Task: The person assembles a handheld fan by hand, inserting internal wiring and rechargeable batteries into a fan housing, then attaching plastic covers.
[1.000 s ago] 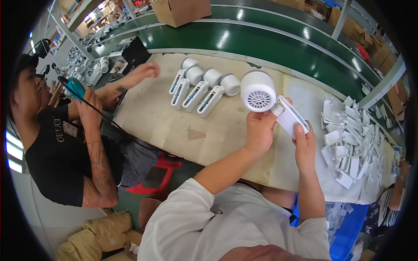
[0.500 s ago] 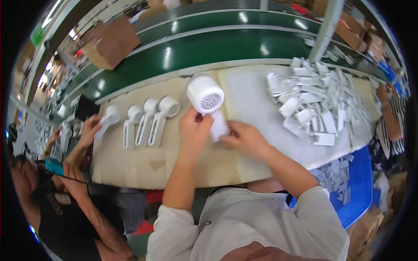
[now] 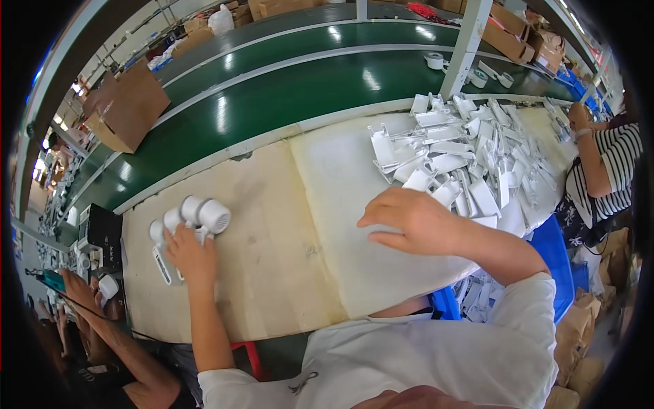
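My left hand (image 3: 193, 255) is at the left of the table, its fingers closed over the handle of a white handheld fan (image 3: 215, 215). The hand hides most of that handle. Several like fans stand packed side by side there, their round heads pointing away from me; one handle (image 3: 165, 266) with a dark slot shows left of my hand. My right hand (image 3: 409, 221) hovers over the pale sheet with nothing in it, thumb and fingers apart. It is just short of a heap of white plastic handle shells (image 3: 446, 163).
Behind the table (image 3: 266, 273) runs a green conveyor (image 3: 286, 88) bearing a cardboard box (image 3: 126, 105). A blue bin (image 3: 555, 266) of white parts sits below right. A co-worker's arm (image 3: 122, 341) with a teal tool is at left; another person in stripes (image 3: 616, 163) is at right.
The fan that both hands held mid-table has gone left with my left hand to the other fans. My right hand has let go and moved toward the heap. The view has shifted.
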A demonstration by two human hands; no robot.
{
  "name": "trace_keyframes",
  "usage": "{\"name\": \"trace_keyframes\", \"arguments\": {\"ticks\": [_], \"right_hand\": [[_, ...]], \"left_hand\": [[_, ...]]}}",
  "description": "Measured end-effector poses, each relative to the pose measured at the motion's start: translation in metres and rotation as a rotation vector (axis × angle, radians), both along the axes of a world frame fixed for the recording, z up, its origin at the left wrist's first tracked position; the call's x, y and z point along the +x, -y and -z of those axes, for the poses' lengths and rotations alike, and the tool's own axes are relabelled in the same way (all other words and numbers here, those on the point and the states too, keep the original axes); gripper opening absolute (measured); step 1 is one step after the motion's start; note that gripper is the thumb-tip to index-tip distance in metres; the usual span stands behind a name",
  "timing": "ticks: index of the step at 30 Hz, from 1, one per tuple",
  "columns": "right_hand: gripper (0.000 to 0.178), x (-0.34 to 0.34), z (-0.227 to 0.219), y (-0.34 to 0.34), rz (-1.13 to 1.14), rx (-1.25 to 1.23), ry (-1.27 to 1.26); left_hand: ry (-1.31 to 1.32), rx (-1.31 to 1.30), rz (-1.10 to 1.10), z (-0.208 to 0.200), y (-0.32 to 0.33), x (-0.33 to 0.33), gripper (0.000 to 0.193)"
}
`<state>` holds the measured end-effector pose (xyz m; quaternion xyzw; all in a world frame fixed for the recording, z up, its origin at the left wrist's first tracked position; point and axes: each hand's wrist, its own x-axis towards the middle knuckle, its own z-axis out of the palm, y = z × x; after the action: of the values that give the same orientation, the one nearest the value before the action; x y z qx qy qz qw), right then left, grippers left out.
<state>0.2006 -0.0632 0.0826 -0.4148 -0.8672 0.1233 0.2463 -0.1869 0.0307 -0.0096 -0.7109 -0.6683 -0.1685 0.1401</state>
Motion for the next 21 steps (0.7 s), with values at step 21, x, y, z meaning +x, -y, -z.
{"name": "trace_keyframes", "arguments": {"ticks": [21], "right_hand": [[0.043, 0.315, 0.084, -0.377, 1.064, 0.141, 0.603]], "left_hand": [[0.603, -0.212, 1.044, 0.013, -0.052, 0.221, 0.023]]}}
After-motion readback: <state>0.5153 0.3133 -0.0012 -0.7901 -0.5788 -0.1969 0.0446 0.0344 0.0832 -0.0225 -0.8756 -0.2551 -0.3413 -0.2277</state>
